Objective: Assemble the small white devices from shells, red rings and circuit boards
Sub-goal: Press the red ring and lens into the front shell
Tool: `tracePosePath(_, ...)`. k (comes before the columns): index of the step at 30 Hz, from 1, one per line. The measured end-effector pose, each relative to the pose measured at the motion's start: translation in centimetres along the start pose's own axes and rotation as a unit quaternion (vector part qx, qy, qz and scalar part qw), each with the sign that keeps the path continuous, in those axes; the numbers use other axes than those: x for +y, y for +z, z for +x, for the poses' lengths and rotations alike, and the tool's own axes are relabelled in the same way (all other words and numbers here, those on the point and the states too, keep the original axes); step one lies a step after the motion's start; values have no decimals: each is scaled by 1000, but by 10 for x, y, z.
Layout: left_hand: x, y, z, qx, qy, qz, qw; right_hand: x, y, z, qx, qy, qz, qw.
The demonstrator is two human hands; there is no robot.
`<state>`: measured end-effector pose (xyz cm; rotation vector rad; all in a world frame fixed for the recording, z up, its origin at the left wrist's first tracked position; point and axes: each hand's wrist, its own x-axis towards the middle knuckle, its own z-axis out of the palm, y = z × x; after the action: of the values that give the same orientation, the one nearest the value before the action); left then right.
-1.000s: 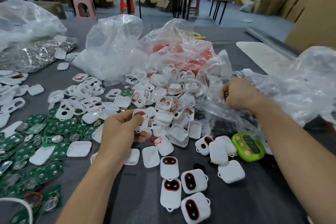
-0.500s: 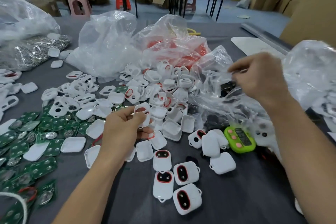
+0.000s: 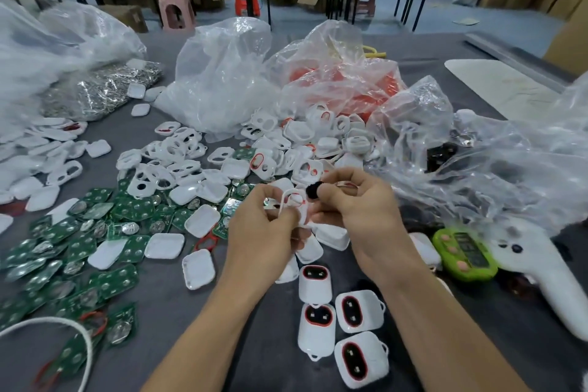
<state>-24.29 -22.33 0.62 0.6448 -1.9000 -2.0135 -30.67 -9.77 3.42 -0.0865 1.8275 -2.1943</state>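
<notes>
Foil bag (image 3: pixel 101 92): silver parts in it, far left of the held shell and further from you.
Circuit boards (image 3: pixel 63 248): green, scattered flat on the grey table (image 3: pixel 191 328), well left of the held shell and nearer you.
Loose shells (image 3: pixel 171 165): white halves in a heap left of and beyond the held shell, some with open windows.
Left hand (image 3: pixel 264 232): your fingers are curled round the held shell (image 3: pixel 300 208) and grip it above the table at centre.
Red ring: a thin red line shows inside the held shell; you cannot tell whether it is seated.
Right hand (image 3: pixel 369 213): your thumb and forefinger pinch a small black piece (image 3: pixel 313 191), touching the held shell's upper right edge.
Finished devices (image 3: pixel 350 312): four, white with red-rimmed black windows, lying below the held shell, nearer you.
Ring bag (image 3: pixel 337 83): clear plastic, red contents, beyond the held shell.
Green counter (image 3: pixel 464 253): right of the held shell.
White handle (image 3: pixel 541 264): furthest right of the held shell, touching the counter.
</notes>
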Motion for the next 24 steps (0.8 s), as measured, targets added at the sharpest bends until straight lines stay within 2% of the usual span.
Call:
tracePosePath(3, -2, 5, 1, 11, 3, 1, 1000, 6, 0, -1, 23, -41, -33, 998)
tracePosePath(9, -3, 6, 2, 22, -7, 8, 1000, 12, 3, -3, 19, -43, -28, 998)
tracePosePath(15, 3, 2, -2, 7, 38, 74, 996, 13, 4, -7, 53, -72, -84, 992)
tracePosePath(21, 9, 4, -7, -31, 55, 40, 997, 14, 11, -16, 112, -133, -187, 967)
tracePosePath(24, 10, 3, -9, -64, 67, 7, 996, 16, 16, -20, 141, -182, -241, 943)
